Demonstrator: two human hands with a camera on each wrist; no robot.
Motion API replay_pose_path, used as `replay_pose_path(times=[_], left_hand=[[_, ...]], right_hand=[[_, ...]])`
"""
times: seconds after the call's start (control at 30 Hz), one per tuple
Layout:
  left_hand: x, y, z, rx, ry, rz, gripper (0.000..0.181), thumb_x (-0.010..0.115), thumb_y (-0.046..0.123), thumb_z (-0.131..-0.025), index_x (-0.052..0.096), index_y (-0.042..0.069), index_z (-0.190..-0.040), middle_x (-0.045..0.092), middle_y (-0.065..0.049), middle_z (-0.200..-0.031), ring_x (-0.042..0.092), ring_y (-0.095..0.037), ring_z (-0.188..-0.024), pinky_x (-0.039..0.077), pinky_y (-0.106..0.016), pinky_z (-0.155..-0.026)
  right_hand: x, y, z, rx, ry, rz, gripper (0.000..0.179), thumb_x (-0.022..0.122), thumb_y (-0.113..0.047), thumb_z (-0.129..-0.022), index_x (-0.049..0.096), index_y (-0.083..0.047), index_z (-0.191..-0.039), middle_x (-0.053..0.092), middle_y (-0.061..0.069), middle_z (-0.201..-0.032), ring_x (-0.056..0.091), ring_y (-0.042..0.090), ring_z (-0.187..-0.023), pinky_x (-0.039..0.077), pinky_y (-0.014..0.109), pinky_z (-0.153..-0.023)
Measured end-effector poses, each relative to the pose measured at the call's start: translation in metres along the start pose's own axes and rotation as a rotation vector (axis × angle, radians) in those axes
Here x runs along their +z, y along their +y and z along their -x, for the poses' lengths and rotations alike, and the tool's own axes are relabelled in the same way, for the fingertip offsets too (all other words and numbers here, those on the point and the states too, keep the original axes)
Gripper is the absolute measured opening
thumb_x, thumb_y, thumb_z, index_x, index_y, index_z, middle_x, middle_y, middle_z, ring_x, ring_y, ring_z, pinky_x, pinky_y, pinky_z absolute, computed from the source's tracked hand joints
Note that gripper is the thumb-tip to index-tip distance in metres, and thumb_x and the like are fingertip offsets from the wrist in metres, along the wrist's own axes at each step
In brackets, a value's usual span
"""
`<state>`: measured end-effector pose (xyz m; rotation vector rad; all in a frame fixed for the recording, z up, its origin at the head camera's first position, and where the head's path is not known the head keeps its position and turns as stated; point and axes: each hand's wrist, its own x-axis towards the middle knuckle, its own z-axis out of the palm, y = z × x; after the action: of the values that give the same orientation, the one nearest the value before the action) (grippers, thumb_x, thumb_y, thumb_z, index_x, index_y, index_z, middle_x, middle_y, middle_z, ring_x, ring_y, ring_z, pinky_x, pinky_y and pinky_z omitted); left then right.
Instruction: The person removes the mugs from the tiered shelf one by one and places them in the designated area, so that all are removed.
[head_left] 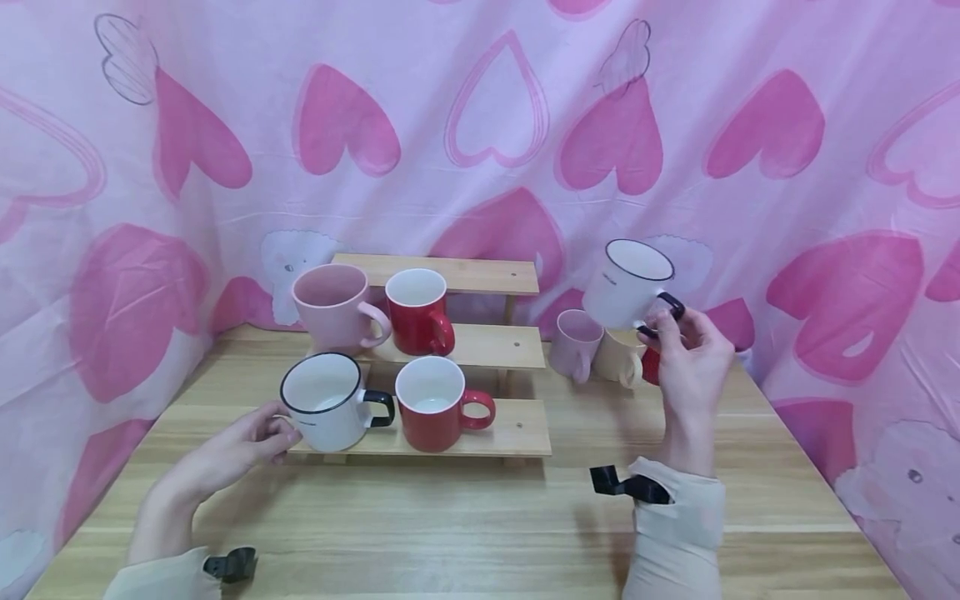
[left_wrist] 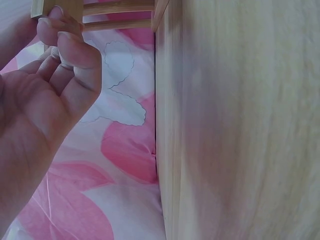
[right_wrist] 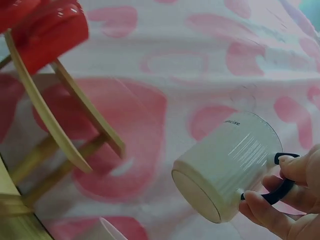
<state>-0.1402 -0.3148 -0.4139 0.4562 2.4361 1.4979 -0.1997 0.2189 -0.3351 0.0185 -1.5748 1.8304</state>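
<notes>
My right hand [head_left: 692, 354] grips the black handle of a white enamel-style mug [head_left: 628, 285], raised above the table at the right. In the right wrist view this mug [right_wrist: 230, 165] is tilted, its base partly facing the camera. My left hand [head_left: 243, 442] is at the left end of the lowest tier of a wooden shelf [head_left: 525, 427]; in the left wrist view its curled fingers [left_wrist: 75, 50] hold the board end. Beside that hand stands another white mug [head_left: 322, 408] with black rim and handle. A red mug [head_left: 431, 412] stands to its right.
On the middle tier stand a large pink mug [head_left: 333, 312] and a red mug [head_left: 416, 317]. The top tier [head_left: 450, 273] is behind them. On the table right of the shelf are a lilac mug [head_left: 575, 343], a cream mug [head_left: 618, 357] and a partly hidden red item [head_left: 651, 365].
</notes>
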Motion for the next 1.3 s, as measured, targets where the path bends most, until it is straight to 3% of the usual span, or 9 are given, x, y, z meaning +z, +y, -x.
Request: replay_pose_path(times=[0.17,0.37,0.5,0.57,0.77,0.9,1.0,1.17,1.3], left_hand=[[0.0,-0.001,0.0,-0.029,0.007,0.001,0.024,0.057,0.017,-0.099,0.047,-0.001,-0.113,0.053,-0.015,-0.088,0.055,-0.023,-0.08,0.048,-0.031,-0.072],[0.002,-0.002,-0.001,-0.023,0.007,0.003,0.024,0.058,0.017,-0.099,0.048,0.0,-0.112,0.053,-0.014,-0.087,0.055,-0.021,-0.079,0.048,-0.031,-0.072],[0.002,-0.002,-0.001,-0.026,0.014,0.002,0.025,0.058,0.018,-0.099,0.048,0.0,-0.113,0.054,-0.017,-0.089,0.055,-0.021,-0.081,0.048,-0.031,-0.073],[0.001,-0.001,-0.001,-0.028,0.017,0.0,0.025,0.058,0.018,-0.099,0.048,0.0,-0.114,0.054,-0.018,-0.09,0.055,-0.022,-0.082,0.048,-0.032,-0.073],[0.0,0.0,-0.001,-0.032,0.012,0.003,0.024,0.058,0.019,-0.099,0.049,0.0,-0.112,0.054,-0.015,-0.089,0.055,-0.024,-0.083,0.049,-0.033,-0.073],[0.002,-0.001,-0.002,-0.014,-0.006,0.025,0.023,0.057,0.016,-0.099,0.048,0.0,-0.113,0.054,-0.015,-0.089,0.055,-0.022,-0.081,0.049,-0.032,-0.072],[0.002,-0.001,-0.003,-0.007,-0.015,0.039,0.024,0.057,0.015,-0.099,0.047,-0.001,-0.115,0.053,-0.014,-0.088,0.055,-0.02,-0.08,0.049,-0.032,-0.072],[0.001,0.0,-0.002,0.002,-0.012,0.015,0.023,0.056,0.015,-0.1,0.047,-0.002,-0.113,0.053,-0.012,-0.087,0.054,-0.021,-0.08,0.048,-0.031,-0.071],[0.001,0.001,0.001,-0.031,0.014,-0.016,0.025,0.057,0.018,-0.1,0.048,-0.001,-0.113,0.054,-0.013,-0.088,0.055,-0.02,-0.082,0.047,-0.031,-0.072]], right_hand=[[-0.02,0.003,-0.009,-0.005,0.075,-0.07,0.02,0.07,0.004,-0.087,0.064,0.015,-0.103,0.066,0.016,-0.083,0.067,0.02,-0.071,0.055,0.028,-0.065],[-0.051,-0.003,-0.021,0.038,0.171,-0.107,0.029,0.077,-0.003,-0.082,0.068,0.008,-0.107,0.066,0.016,-0.092,0.067,0.022,-0.071,0.054,0.029,-0.067],[-0.069,-0.004,-0.03,0.004,0.222,-0.155,0.029,0.076,0.002,-0.081,0.067,0.012,-0.107,0.068,0.017,-0.088,0.066,0.023,-0.07,0.054,0.03,-0.065],[-0.078,-0.002,-0.034,-0.008,0.25,-0.15,0.029,0.076,0.003,-0.081,0.067,0.012,-0.107,0.067,0.017,-0.086,0.066,0.024,-0.068,0.053,0.03,-0.065],[-0.108,0.005,-0.044,0.071,0.345,-0.088,0.026,0.077,-0.002,-0.082,0.07,0.006,-0.105,0.069,0.012,-0.089,0.068,0.019,-0.069,0.052,0.026,-0.064],[-0.126,0.011,-0.052,0.025,0.345,-0.135,0.024,0.073,0.006,-0.082,0.068,0.012,-0.105,0.07,0.014,-0.086,0.067,0.02,-0.068,0.053,0.027,-0.062],[-0.137,0.016,-0.056,0.034,0.343,-0.063,0.023,0.071,0.004,-0.084,0.068,0.009,-0.106,0.069,0.012,-0.085,0.067,0.017,-0.067,0.053,0.024,-0.062],[-0.152,0.029,-0.06,0.129,0.375,0.153,0.022,0.069,-0.004,-0.089,0.07,0.0,-0.11,0.066,0.0,-0.084,0.066,0.006,-0.065,0.05,0.015,-0.06],[-0.16,0.045,-0.061,0.223,0.396,0.15,0.021,0.07,-0.006,-0.089,0.071,-0.005,-0.11,0.066,-0.002,-0.086,0.066,0.005,-0.065,0.05,0.016,-0.056]])
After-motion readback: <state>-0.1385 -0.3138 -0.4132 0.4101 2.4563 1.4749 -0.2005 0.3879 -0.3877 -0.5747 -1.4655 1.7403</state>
